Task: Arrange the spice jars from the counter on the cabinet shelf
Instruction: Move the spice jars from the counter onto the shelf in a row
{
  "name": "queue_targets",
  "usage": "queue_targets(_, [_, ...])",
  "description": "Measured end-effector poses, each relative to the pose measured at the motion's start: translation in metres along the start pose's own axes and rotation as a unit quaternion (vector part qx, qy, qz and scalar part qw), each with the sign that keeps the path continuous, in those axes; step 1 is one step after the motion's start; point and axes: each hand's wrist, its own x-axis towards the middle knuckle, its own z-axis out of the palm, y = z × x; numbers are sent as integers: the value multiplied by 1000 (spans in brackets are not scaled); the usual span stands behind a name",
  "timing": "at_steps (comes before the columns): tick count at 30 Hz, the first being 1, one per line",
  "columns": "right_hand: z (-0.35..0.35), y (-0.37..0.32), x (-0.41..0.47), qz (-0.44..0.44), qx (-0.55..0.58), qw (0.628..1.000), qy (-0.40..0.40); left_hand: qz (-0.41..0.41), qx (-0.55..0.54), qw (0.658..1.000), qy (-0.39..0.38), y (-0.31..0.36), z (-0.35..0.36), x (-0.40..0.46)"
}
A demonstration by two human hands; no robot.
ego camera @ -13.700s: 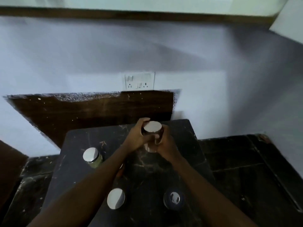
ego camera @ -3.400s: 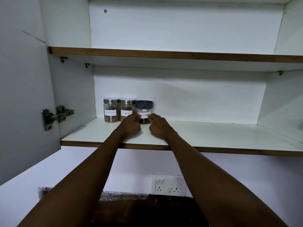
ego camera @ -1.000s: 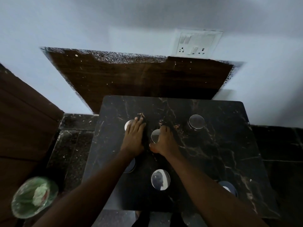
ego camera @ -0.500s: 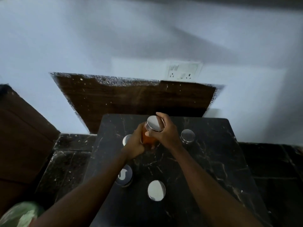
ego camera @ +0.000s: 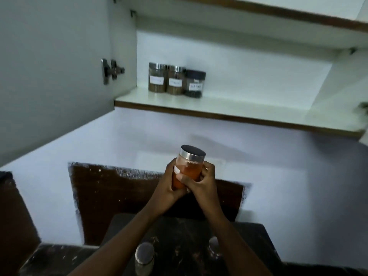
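Observation:
Both hands hold one glass jar of orange spice point(ego camera: 189, 169) with a steel lid, lifted above the counter and below the shelf. My left hand point(ego camera: 169, 188) wraps its left side; my right hand point(ego camera: 202, 186) grips its front and right side. On the white cabinet shelf point(ego camera: 229, 111) stand three labelled jars in a row at the left: two steel-lidded brown ones point(ego camera: 157, 79) point(ego camera: 175, 80) and a dark-lidded one point(ego camera: 194, 83). Two more steel-lidded jars point(ego camera: 144, 255) point(ego camera: 214, 245) stand on the black marble counter point(ego camera: 179, 232) under my forearms.
The cabinet door point(ego camera: 53, 66) hangs open at the left, its hinge point(ego camera: 111, 70) showing. An upper shelf point(ego camera: 258, 10) runs overhead. The lower shelf is bare to the right of the jars. A dark wooden panel point(ego camera: 119, 192) backs the counter.
My hands have lifted the orange jar off the counter and raised it toward the shelf. The view has tilted up, so the open cabinet now shows.

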Motion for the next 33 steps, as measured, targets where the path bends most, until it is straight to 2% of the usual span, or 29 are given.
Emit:
queue_targets(4, [-12, -39, 29, -49, 2, 998, -50, 39, 11, 999, 18, 36, -10, 31])
queue_targets(11, [-27, -103, 77, -146, -18, 988, -48, 102, 57, 983, 144, 93, 0, 85])
queue_targets(15, [-41, -134, 120, -163, -19, 985, -58, 101, 93, 981, 139, 129, -1, 132])
queue_targets(19, [-55, -155, 169, -140, -69, 984, -86, 67, 139, 979, 133, 144, 0, 178])
queue_targets(24, [-66, -155, 225, -97, -123, 983, -94, -22, 210, 969, 131, 138, 9, 238])
queue_targets(29, [-74, -150, 270, -33, -116, 986, -113, -69, 250, 962, 87, 133, 12, 285])
queue_targets(33, [-79, -133, 298, -21, -90, 991, -98, -81, 249, 960, 100, 117, 22, 310])
